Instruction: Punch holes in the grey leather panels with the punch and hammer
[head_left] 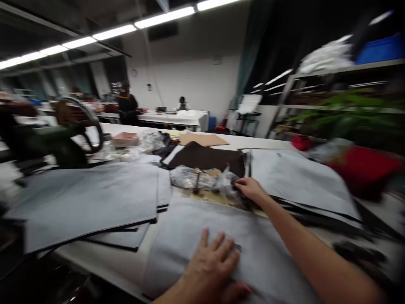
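My left hand (213, 264) lies with its fingers spread on a light grey sheet (190, 223) in front of me. Farther out, my right hand (249, 188) has its fingers pressed together at the right end of some clear plastic bags (226, 180). What it pinches there, if anything, is too small and blurred to tell. Just left of it, a small metal item (198, 179) stands by the bags. Behind the bags lies a dark brown sheet (205, 158).
Stacked grey sheets lie at the left (95, 198) and right (297, 179). A machine with a handwheel (96, 131) stands at the left. Red material (363, 166) and a shelf (338, 71) are at the right. A person (126, 105) stands far back.
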Tool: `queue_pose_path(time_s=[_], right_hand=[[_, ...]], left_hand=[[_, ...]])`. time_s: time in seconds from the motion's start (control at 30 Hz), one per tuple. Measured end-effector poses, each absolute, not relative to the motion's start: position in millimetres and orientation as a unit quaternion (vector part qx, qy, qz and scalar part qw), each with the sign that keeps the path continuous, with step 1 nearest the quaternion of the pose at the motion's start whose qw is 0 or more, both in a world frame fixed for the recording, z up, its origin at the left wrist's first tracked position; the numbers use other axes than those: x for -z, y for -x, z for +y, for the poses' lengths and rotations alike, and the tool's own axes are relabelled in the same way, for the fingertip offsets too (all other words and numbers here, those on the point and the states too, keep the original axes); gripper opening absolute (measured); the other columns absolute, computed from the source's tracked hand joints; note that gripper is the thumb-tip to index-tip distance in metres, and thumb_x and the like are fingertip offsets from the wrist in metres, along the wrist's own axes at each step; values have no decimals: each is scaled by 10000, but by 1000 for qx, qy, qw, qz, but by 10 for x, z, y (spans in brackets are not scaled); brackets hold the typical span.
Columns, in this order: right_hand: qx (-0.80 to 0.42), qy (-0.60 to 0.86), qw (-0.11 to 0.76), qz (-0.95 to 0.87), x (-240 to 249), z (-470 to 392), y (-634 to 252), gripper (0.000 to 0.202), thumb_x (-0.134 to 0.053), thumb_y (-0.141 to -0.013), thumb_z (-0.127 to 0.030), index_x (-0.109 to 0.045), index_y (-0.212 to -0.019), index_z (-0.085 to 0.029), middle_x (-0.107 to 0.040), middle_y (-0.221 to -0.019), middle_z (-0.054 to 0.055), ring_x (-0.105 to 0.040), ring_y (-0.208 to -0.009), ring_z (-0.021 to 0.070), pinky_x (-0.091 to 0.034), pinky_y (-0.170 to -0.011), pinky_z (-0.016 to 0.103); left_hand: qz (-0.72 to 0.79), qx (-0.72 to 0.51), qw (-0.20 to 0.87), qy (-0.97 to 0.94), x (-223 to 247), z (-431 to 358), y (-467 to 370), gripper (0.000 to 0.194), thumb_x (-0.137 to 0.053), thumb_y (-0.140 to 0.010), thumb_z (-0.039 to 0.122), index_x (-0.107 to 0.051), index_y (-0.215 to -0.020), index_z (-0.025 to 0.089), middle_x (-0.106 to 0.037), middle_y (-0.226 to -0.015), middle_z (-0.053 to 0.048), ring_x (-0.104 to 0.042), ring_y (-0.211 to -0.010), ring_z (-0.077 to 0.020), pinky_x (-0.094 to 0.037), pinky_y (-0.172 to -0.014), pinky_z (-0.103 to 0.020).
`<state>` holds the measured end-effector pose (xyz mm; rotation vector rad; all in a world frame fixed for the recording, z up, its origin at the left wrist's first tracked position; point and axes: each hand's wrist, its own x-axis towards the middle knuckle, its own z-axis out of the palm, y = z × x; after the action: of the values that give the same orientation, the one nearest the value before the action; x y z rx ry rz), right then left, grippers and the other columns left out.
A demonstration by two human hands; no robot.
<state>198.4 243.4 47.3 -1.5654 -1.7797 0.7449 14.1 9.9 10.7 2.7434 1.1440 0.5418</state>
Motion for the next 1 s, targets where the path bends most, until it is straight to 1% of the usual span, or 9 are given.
queue_pose_path(time_s=[0.13, 0.3, 0.47, 0.57, 0.67, 0.73, 0.8, 0.9, 1.0], right_hand=[[-329, 644, 310, -617, -379, 2355, -2396, 209, -652, -995, -328, -676, -1070, -134, -685, -889, 21, -652, -686, 126, -570, -599, 261], [-339, 620, 379, -597, -411, 2274, -2282, 196, -624, -996, -307, -679, -1058, -129, -715, -901, 44, -683, -687, 134, -523, -516, 210], [-323, 577, 391, -640, -612, 1836, -2353, 198, -565, -988, -317, -676, -978, -153, -722, -865, 60, -714, -745, 185, -537, -535, 229], [-295, 561, 373, -678, -724, 1347, -2383, 155, -578, -975, -296, -686, -996, -188, -719, -881, 49, -701, -785, 198, -552, -651, 272], [-142, 543, 244, -791, -768, 833, -2320, 157, -566, -946, -141, -710, -983, -190, -707, -999, 86, -669, -882, 217, -503, -764, 299], [-30, 504, 102, -857, -728, 578, -2247, 211, -534, -927, -63, -712, -939, -176, -691, -982, 99, -656, -854, 219, -471, -719, 295], [-6, 474, 52, -879, -627, 425, -2197, 179, -555, -952, -99, -714, -974, -179, -687, -934, 81, -654, -816, 218, -463, -676, 294], [-56, 457, 149, -875, -415, 335, -2225, 149, -632, -985, -242, -709, -1097, -182, -714, -978, 61, -665, -904, 222, -504, -781, 313], [-93, 426, 225, -871, -256, 309, -2326, 142, -642, -981, -219, -732, -1085, -182, -723, -1049, 60, -647, -993, 214, -510, -898, 322]], left_hand=[[385, -200, 82, -897, -100, 76, -106, 573, -463, -1016, 595, -557, -1429, 210, -502, -1541, -112, -441, -1438, -386, -325, -1165, -727], [396, -219, 76, -889, -110, 28, -128, 522, -524, -985, 604, -606, -1354, 244, -541, -1508, -101, -494, -1393, -365, -340, -1166, -708], [414, -241, 84, -874, -79, 36, -141, 481, -602, -953, 585, -620, -1319, 273, -593, -1438, -78, -514, -1356, -329, -318, -1192, -668], [411, -244, 89, -874, -58, 33, -133, 489, -616, -955, 565, -622, -1330, 252, -604, -1439, -81, -517, -1357, -328, -319, -1193, -655], [406, -240, 79, -878, -27, 42, -126, 477, -614, -969, 527, -632, -1323, 207, -607, -1441, -103, -525, -1356, -337, -319, -1187, -661], [403, -237, 66, -882, -11, 51, -126, 475, -606, -980, 504, -626, -1331, 185, -610, -1437, -116, -528, -1356, -344, -325, -1179, -667], [400, -236, 55, -884, -6, 54, -128, 481, -604, -984, 489, -611, -1353, 180, -612, -1433, -119, -527, -1361, -343, -336, -1175, -659], [399, -237, 46, -884, -9, 46, -126, 489, -622, -975, 484, -604, -1363, 187, -603, -1440, -122, -532, -1357, -336, -353, -1173, -637], [400, -243, 40, -883, -7, 40, -124, 461, -630, -965, 494, -638, -1309, 188, -604, -1429, -130, -549, -1332, -335, -366, -1167, -624]])
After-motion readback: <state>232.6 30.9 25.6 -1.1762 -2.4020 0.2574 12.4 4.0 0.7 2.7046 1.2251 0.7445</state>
